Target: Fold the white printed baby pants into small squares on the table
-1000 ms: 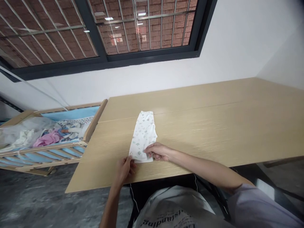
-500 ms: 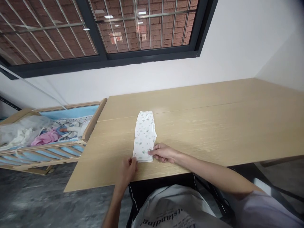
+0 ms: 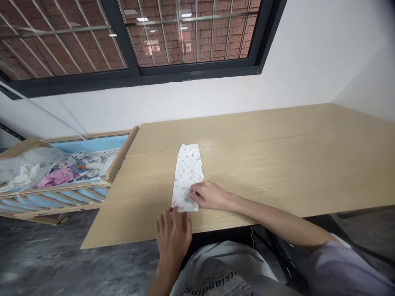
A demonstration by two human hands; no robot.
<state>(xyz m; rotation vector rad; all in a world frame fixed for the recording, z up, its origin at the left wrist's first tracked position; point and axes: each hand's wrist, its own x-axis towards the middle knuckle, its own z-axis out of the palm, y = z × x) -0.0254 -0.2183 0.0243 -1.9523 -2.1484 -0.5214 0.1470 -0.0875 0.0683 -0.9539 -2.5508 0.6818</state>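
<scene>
A pair of white baby pants (image 3: 187, 172) with a small print lies folded lengthwise into a narrow strip on the wooden table. My left hand (image 3: 174, 232) rests at the near end of the cloth, its fingers stretched out and touching the near edge. Over the lower right part of the pants is my right hand (image 3: 211, 195), fingers loosely bent and touching the fabric, with a gap between thumb and forefinger. Part of the near right side is hidden beneath that hand.
The pale wooden table (image 3: 271, 164) reaches from the wall to my body. At its left stands a wooden crib (image 3: 121, 158) with blue lining, holding a pink cloth (image 3: 58, 176) and other crumpled fabrics. A barred window (image 3: 197, 72) is above the table.
My left hand has gone from pinching the near left corner to lying flatter, a little to the right. My right hand has loosened from the right edge and moved slightly onto the cloth.
</scene>
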